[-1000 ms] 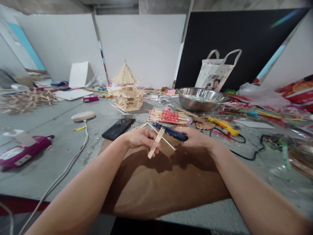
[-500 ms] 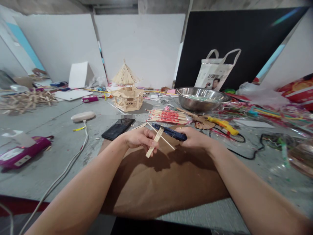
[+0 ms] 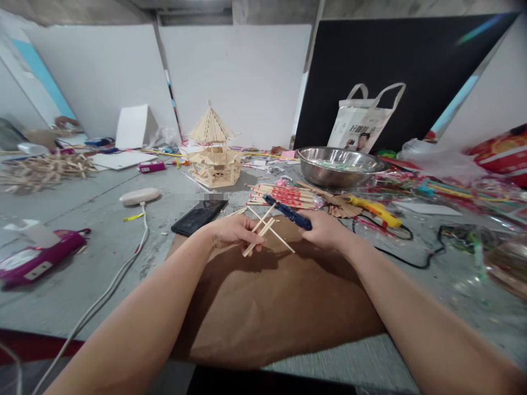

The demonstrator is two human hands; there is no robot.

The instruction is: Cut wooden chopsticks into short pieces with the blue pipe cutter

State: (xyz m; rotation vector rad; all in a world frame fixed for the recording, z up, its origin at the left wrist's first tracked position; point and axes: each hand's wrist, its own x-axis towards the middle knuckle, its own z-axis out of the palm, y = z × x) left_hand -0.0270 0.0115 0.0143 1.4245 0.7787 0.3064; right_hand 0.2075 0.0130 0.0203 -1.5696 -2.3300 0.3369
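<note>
My left hand (image 3: 233,231) is closed on a small bundle of thin wooden sticks (image 3: 259,235) that cross each other above a brown paper sheet (image 3: 272,307). My right hand (image 3: 325,229) grips a dark blue tool (image 3: 288,212) whose tip points up and left toward the sticks. Both hands hover just over the far edge of the paper. A black phone (image 3: 200,214) lies to the left of my left hand.
A wooden stick pagoda model (image 3: 212,148) stands at the back centre. A steel bowl (image 3: 340,164), a packet of red-wrapped sticks (image 3: 284,196), a yellow glue gun (image 3: 376,210) and a white bag (image 3: 362,118) lie right. A magenta device (image 3: 39,255) and white cable (image 3: 123,263) lie left.
The right hand has tilted the blue tool so its tip rises toward the sticks. The left hand has turned the stick bundle to a flatter angle and spread it slightly.
</note>
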